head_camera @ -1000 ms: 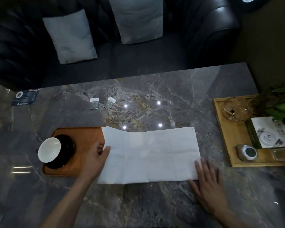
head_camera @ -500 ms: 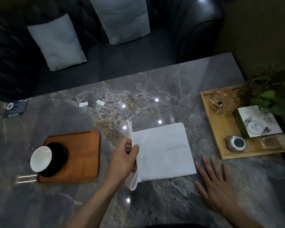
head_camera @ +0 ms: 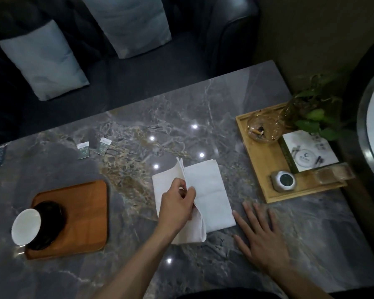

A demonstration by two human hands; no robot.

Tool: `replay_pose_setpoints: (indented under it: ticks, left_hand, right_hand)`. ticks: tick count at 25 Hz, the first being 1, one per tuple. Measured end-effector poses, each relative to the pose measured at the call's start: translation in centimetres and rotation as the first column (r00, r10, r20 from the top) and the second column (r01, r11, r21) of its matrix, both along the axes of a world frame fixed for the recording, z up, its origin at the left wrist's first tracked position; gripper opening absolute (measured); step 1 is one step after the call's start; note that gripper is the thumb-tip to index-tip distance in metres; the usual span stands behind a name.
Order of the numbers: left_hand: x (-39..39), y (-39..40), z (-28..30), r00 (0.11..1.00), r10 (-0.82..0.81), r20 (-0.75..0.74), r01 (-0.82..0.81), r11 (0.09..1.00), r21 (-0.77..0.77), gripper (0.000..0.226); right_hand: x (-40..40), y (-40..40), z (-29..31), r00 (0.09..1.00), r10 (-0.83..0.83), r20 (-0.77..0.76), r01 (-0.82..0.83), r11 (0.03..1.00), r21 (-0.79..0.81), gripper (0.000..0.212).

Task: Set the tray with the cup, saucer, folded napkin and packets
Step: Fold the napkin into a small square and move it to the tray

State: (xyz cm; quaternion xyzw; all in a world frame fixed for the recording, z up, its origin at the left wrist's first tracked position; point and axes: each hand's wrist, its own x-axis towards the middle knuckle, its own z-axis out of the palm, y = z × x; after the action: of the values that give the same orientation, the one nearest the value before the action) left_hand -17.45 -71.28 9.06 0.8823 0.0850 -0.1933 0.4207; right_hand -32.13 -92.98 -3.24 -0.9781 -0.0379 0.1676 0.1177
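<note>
A white napkin (head_camera: 209, 190) lies partly folded in the middle of the marble table. My left hand (head_camera: 177, 203) pinches its raised left flap, which stands up along a crease. My right hand (head_camera: 261, 238) rests flat on the table, fingers spread, just right of the napkin's near corner. At the left sits an orange wooden tray (head_camera: 86, 212) holding a dark saucer (head_camera: 50, 223) with a white cup (head_camera: 26, 226) on it, at the tray's left end. Two small packets (head_camera: 83, 149) (head_camera: 103, 146) lie on the table behind the tray.
A light wooden tray (head_camera: 261, 167) at the right holds a glass bowl (head_camera: 262, 128), a white card (head_camera: 309, 152) and a small round silver device (head_camera: 284, 180). A green plant (head_camera: 313, 117) stands behind it. A dark sofa with pale cushions (head_camera: 43, 59) lies beyond the table.
The napkin went from a wide open rectangle to a narrower fold. My left hand carried the left edge rightward over the middle. My right hand stayed flat near the right corner.
</note>
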Motion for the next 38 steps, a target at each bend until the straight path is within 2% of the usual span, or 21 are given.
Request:
replay_pose_setpoints:
  ticks: [8,15,23,29,34,38]
  left_hand:
    - [0.6,-4.5,-3.6,0.982,-0.068,-0.174,0.087,0.991,0.101,0.016]
    - [1.4,-6.0,-5.3,0.974,-0.054,-0.219,0.085,0.987,0.133,0.015]
    - [2.1,-7.3,-6.4,0.972,-0.018,-0.235,0.041,0.995,0.095,0.015]
    - [1.9,-8.1,-7.1,0.964,-0.126,-0.234,0.183,0.953,0.241,0.019]
    - [1.9,-8.3,-7.5,0.981,-0.102,-0.166,0.15,0.938,0.314,0.025]
    - [1.7,-8.4,-7.6,0.983,-0.084,-0.163,0.133,0.94,0.314,0.026]
  right_hand:
    - [-0.1,0.1,-0.5,0.998,-0.009,0.059,0.007,1.0,0.019,0.074]
    - [-0.2,0.0,-0.5,0.995,-0.023,0.092,0.019,0.999,0.048,0.072]
    - [-0.2,0.1,-0.7,0.995,-0.023,0.093,0.021,0.999,0.029,0.072]
    - [-0.4,0.0,-1.0,0.993,-0.023,0.115,0.018,0.999,0.045,0.07]
    - [-0.4,0.0,-1.1,0.993,-0.023,0.116,0.018,0.999,0.045,0.07]
    - [-0.3,0.0,-1.1,0.992,-0.021,0.123,0.015,0.999,0.045,0.07]
